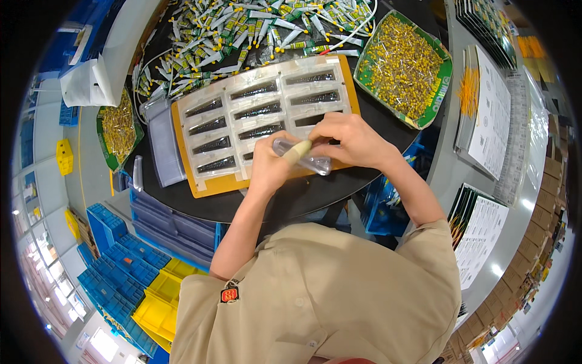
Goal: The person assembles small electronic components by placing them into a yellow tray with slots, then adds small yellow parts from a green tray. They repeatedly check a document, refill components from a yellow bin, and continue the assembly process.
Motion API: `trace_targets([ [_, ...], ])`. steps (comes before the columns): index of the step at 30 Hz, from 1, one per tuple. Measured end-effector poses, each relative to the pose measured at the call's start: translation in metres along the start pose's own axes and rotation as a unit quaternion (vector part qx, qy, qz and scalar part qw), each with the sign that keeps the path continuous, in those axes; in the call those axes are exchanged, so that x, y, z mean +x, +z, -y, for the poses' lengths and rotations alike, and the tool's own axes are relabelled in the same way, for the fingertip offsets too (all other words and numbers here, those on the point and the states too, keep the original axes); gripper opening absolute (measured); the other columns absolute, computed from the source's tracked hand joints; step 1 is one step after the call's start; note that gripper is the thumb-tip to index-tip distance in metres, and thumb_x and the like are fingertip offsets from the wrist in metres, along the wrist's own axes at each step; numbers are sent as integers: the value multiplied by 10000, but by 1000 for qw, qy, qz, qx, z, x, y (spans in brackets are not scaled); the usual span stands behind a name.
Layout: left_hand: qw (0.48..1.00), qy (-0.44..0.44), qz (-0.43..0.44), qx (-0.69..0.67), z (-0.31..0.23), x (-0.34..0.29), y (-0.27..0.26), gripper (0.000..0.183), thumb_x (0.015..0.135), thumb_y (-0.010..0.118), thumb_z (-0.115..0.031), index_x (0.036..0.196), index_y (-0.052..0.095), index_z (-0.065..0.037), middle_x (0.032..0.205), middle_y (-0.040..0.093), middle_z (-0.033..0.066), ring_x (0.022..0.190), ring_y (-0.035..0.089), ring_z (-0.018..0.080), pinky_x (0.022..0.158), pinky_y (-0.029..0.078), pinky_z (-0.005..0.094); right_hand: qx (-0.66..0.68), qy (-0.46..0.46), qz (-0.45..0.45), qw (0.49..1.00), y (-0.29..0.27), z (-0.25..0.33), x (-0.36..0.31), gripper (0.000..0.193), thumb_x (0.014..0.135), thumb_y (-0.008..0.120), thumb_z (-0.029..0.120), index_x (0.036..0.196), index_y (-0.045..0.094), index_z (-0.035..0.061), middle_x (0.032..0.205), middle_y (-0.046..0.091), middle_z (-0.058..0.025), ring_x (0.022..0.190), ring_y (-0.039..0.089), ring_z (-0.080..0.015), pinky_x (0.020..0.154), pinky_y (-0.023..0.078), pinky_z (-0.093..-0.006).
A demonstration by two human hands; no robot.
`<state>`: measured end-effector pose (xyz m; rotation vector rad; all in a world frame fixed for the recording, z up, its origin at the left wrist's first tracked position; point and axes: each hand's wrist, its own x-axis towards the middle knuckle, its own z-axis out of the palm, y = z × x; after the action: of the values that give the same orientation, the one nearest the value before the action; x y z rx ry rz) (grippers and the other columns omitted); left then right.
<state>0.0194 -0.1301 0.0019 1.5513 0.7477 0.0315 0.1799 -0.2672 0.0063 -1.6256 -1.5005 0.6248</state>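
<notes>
My left hand (271, 161) is closed round a clear plastic blister shell (320, 165), held over the near edge of a yellow-brown board. A pale finger cot covers its thumb. My right hand (350, 138) is beside it, fingers bent together in a pinch close to the left thumb. What those fingertips hold, if anything, is hidden. Beneath both hands lies the board (203, 190), carrying a white forming tray (226, 125) with rows of long, tapering dark recesses. My hands cover some of its near right recesses.
Small white-and-green tubes (242, 30) with yellow tips are heaped behind the board. Green boxes of yellow-headed pieces stand right (400, 67) and left (118, 127). Clear plastic shells (165, 142) lie left of the board. Printed cards (485, 115) lie on the right-hand bench; blue bins (121, 261) stand lower left.
</notes>
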Motion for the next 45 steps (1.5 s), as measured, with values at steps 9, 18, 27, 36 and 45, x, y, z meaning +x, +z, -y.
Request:
trace_targets([
  [9, 988, 15, -53, -145, 4, -37, -2, 163, 821, 771, -144, 801, 684, -7, 703, 662, 4, 633, 552, 48, 583, 448, 225, -49, -34, -54, 997, 24, 24, -18, 145, 796, 734, 184, 805, 640, 74, 742, 609, -91, 738, 591, -301, 640, 479, -407],
  [18, 995, 40, 46, -81, 25, -62, -3, 153, 811, 765, -146, 855, 705, -12, 798, 695, 22, 726, 596, 74, 666, 470, 240, -385, -49, -113, 915, 10, 7, 7, 210, 725, 669, 104, 920, 613, 51, 877, 584, -94, 886, 566, -294, 797, 470, -400],
  [27, 997, 65, -31, -27, 20, -54, -16, 164, 816, 736, -148, 844, 703, 11, 719, 696, 53, 672, 606, 76, 629, 486, 248, -8, 101, 2, 995, 47, 45, -28, 183, 833, 715, 252, 903, 714, 83, 782, 646, -103, 752, 610, -327, 695, 507, -389],
  [36, 998, 48, -30, -40, 21, -68, -18, 169, 801, 777, -143, 822, 697, 5, 692, 692, 69, 588, 602, 92, 553, 483, 261, -262, -62, -106, 957, 58, 68, -33, 141, 747, 757, 182, 761, 638, 109, 675, 560, -20, 667, 562, -216, 617, 490, -339],
  [45, 995, 84, 42, 40, 16, -97, -36, 117, 826, 733, -60, 914, 697, 9, 861, 716, 78, 803, 650, 127, 758, 516, 271, -144, -153, -8, 978, 46, 58, -18, 155, 729, 763, 143, 770, 621, 96, 696, 529, -41, 688, 541, -239, 589, 449, -344],
])
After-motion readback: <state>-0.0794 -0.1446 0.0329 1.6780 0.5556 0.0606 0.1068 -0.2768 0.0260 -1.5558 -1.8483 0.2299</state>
